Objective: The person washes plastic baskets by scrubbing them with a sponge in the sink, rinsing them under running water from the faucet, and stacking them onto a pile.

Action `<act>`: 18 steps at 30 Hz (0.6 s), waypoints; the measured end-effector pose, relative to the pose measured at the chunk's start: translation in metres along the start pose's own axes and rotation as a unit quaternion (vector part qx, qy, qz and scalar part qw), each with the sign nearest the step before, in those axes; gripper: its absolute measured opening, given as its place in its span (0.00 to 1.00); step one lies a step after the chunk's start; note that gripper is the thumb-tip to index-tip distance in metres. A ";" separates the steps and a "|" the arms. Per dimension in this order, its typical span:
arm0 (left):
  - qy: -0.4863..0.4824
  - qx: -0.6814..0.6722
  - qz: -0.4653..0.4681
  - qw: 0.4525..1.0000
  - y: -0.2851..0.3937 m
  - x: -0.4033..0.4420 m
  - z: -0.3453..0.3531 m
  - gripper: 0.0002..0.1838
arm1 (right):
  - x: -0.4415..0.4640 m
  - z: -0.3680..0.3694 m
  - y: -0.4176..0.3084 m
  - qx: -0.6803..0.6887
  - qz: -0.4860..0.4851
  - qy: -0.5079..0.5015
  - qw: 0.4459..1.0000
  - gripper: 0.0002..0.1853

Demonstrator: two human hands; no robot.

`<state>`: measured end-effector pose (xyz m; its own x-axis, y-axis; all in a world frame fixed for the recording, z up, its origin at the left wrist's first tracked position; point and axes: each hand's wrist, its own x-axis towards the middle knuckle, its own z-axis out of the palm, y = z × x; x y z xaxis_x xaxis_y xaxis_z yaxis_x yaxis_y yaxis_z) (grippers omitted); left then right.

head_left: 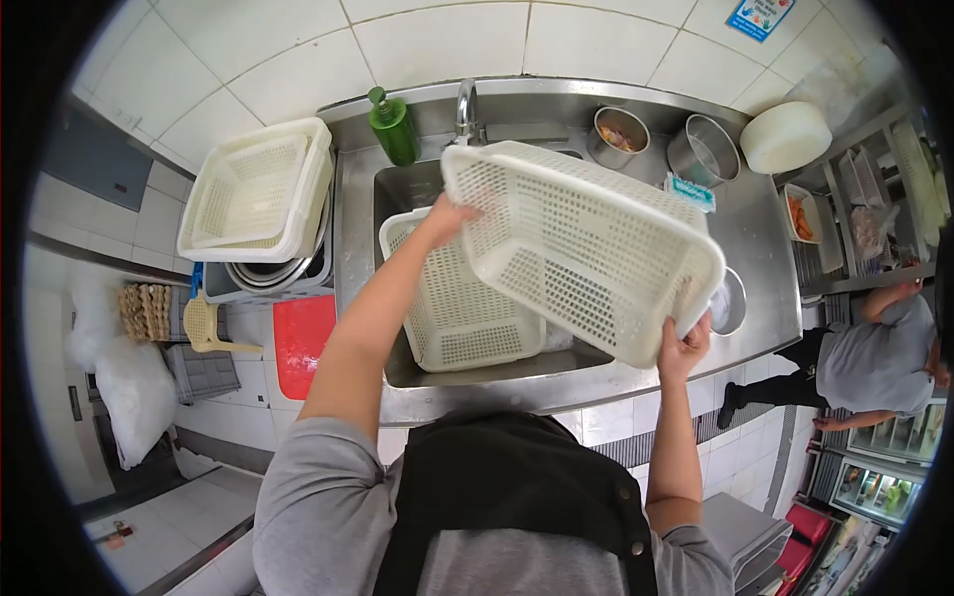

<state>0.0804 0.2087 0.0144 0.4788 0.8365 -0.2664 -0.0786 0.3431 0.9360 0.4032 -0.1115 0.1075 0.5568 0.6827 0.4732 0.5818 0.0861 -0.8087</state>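
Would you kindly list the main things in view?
sink: 1, silver, centre
faucet: 1, silver, behind sink
pump bottle: 1, green, left of faucet
held basket: 1, white, over sink
lower basket: 1, white, in sink
stacked baskets: at least 2, white, left
flat panel: 1, red, left
scoop: 1, cream, left
metal containers: 3, silver, right counter
round block: 1, white, right counter
co-worker: 1, grey top, right
left hand: 1, bare, on held basket
right hand: 1, bare, on held basket
apron: 1, black, bottom
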 end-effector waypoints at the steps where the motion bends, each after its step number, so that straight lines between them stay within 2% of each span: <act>1: -0.001 0.000 -0.002 1.000 -0.002 -0.010 -0.008 0.23 | -0.003 0.008 0.012 -0.025 -0.016 -0.011 0.999 0.06; 3: 0.107 0.065 0.005 0.992 -0.001 -0.027 -0.025 0.20 | -0.004 0.027 0.030 -0.049 -0.031 -0.025 0.998 0.07; 5: 0.141 0.081 0.020 0.986 0.003 -0.041 -0.040 0.19 | 0.001 0.048 0.034 0.020 0.110 -0.069 0.991 0.13; 6: 0.173 0.099 0.038 0.979 0.007 -0.048 -0.047 0.19 | 0.006 0.052 0.031 0.024 0.109 -0.075 0.991 0.13; 8: 0.184 0.115 0.058 0.974 0.014 -0.059 -0.057 0.18 | 0.019 0.056 0.021 0.003 0.186 -0.184 0.965 0.20; 10: 0.189 0.145 0.098 0.966 0.024 -0.066 -0.061 0.15 | 0.028 0.058 0.014 0.046 0.187 -0.171 0.966 0.20; 12: 0.193 0.134 0.085 0.968 0.028 -0.070 -0.065 0.14 | 0.040 0.053 0.007 0.092 0.222 -0.227 0.944 0.21; 13: 0.192 0.123 0.070 0.971 0.029 -0.070 -0.066 0.14 | 0.050 0.043 0.018 0.018 0.261 -0.285 0.922 0.25; 14: 0.196 0.121 0.071 0.971 0.027 -0.070 -0.066 0.14 | 0.054 0.045 0.008 0.018 0.258 -0.289 0.922 0.25; 16: 0.165 0.186 0.080 0.965 0.019 -0.064 -0.061 0.14 | 0.064 0.049 -0.019 -0.108 0.084 -0.196 0.971 0.28; 17: 0.164 0.185 0.079 0.966 0.018 -0.059 -0.054 0.14 | 0.070 0.052 -0.016 -0.203 -0.083 -0.212 0.952 0.30; 18: 0.159 0.259 0.094 0.948 0.018 -0.053 -0.043 0.14 | 0.076 0.062 -0.025 -0.207 -0.079 -0.209 0.952 0.30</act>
<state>0.0164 0.1892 0.0356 0.2043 0.9769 -0.0632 0.3427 -0.0109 0.9394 0.3938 -0.0170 0.1419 0.2075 0.9218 0.3275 0.8712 -0.0218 -0.4905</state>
